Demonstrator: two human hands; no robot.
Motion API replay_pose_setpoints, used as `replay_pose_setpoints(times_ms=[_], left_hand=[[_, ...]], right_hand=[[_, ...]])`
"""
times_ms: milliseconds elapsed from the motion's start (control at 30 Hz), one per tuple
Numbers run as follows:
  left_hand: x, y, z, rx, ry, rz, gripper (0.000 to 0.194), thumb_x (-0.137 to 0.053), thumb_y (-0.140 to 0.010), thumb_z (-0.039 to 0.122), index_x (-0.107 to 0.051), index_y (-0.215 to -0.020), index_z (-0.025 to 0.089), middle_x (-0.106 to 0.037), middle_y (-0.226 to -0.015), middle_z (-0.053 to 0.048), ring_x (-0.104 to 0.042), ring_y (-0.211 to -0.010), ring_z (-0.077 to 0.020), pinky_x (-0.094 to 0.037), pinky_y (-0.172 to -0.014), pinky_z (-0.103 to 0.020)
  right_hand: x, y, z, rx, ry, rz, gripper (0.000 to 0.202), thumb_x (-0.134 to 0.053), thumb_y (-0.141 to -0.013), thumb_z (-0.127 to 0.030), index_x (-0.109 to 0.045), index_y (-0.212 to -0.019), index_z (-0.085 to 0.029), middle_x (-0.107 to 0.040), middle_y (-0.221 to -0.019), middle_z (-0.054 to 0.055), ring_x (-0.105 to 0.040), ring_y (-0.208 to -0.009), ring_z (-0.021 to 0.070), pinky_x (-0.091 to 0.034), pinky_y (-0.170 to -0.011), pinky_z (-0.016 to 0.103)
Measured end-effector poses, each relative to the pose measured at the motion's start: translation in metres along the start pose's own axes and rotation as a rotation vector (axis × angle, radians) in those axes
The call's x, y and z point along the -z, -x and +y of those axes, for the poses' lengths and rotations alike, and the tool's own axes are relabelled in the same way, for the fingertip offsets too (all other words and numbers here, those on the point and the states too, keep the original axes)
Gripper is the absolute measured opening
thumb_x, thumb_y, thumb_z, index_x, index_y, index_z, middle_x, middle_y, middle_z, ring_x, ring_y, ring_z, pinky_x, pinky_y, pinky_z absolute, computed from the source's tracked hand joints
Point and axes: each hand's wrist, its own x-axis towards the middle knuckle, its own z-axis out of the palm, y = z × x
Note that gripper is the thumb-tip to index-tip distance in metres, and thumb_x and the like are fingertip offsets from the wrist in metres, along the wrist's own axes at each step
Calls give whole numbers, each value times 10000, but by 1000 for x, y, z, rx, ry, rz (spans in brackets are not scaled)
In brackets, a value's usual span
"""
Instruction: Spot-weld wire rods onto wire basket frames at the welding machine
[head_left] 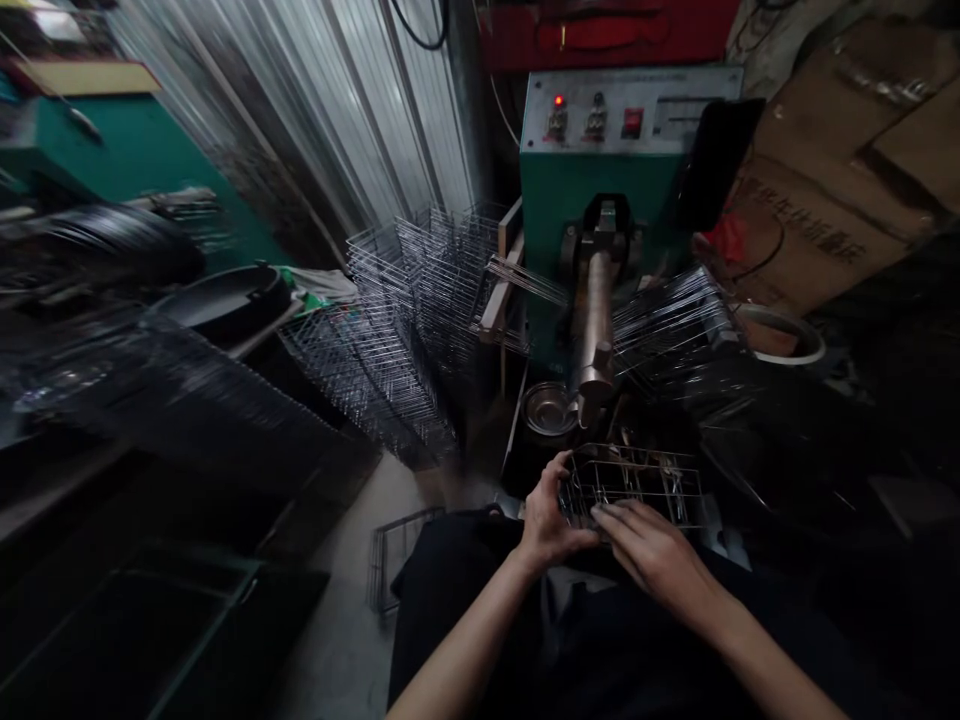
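A small wire rack (660,485) lies in front of me above my lap, just below the nose of the green machine. My left hand (553,515) is closed round its left end, thumb stretched along the near side. On the near edge rests my right hand (649,550), its fingers together and bent over the wires; what lies under the fingertips is hidden. Straight ahead, the machine's metal arm (598,320) reaches down toward the rack, with a gap between them. A round metal dish (550,409) sits left of the arm's tip.
Stacked wire grids (405,330) stand to the left of the green machine (547,200). Bundled thin wire rods (667,320) lie right of its arm. Cardboard boxes (810,220) lean at the right. Another wire frame (390,560) is on the floor by my left leg.
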Motion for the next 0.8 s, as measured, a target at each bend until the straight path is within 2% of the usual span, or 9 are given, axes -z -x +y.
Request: replay_pose_setpoints(times_ms=[133,367,533,800], left_hand=[[2,-1,0,11,-11,-4,848,-900,-470,258,-360,-1123,264,-490,-1473,-150,-568,-1285,-310,-515,-1044,-457],[1,-1,-2,14,12,-9,860,-901,-482,281,-356,-1147,276,-492,-1471,-124,-591,-1264,-288,-523,-1043,-441],[0,-4,-4,22,-11,-18,918,-927,-453,314,-327,-1146,278,-472,-1485,-141,-552,-1308,-304,-519,-1055,-462],[-2,-1,-6,-82,0,37,882,-908,-490,272,-302,-1130,275,-441,-1490,-192,-492,-1362,-331,-494,-1066,-511]], right_hand=[[-1,-4,1,-6,8,-7,414,-484,-965,-133,-588,-1363,-187,-686,-1221,97,-661,-1091,225,-572,-970,384],[-6,-2,5,9,49,-22,432,-443,-988,-129,-537,-1409,-153,-655,-1283,103,-645,-1133,241,-582,-959,403],[-7,2,6,11,44,8,540,-436,-978,-80,-413,-1509,-177,-596,-1375,92,-595,-1221,239,-566,-983,404],[-5,2,0,29,6,78,624,-440,-990,-56,-267,-1572,-194,-590,-1380,93,-589,-1227,237,-561,-990,397]])
